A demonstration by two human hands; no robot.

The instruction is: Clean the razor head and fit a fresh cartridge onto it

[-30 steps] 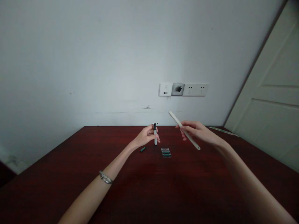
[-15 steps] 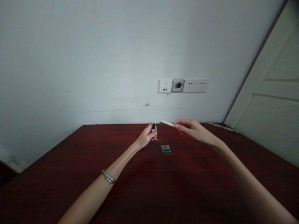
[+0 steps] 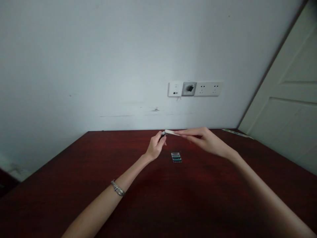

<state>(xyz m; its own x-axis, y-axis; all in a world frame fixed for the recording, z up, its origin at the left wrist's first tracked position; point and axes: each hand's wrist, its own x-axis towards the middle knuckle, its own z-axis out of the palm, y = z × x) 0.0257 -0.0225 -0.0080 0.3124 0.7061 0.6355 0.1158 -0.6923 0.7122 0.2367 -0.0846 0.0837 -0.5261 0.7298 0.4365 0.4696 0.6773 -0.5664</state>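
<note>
Above the far part of the table, my left hand (image 3: 156, 146) is closed around a small black-and-silver tool (image 3: 162, 135), shaped like a razor, with a shiny head at its top. Most of its handle is hidden by my fingers. Between thumb and fingers, my right hand (image 3: 203, 140) pinches a slim white stick (image 3: 170, 132). The stick's rounded far end meets or overlaps the tool's head; actual contact I cannot tell. Below the hands, a small clear pack (image 3: 176, 157) with dark green strips lies flat on the table.
The dark red wooden table (image 3: 148, 205) reaches back to a white wall (image 3: 123, 66). Sockets and a switch panel (image 3: 195, 89) are on that wall. A thin, pale patterned strip (image 3: 237, 133) lies at the far right edge, near a panelled door (image 3: 292, 109).
My right hand has brought the white stick left, onto or over the tool's head. My left hand has turned, so less of the tool's handle shows.
</note>
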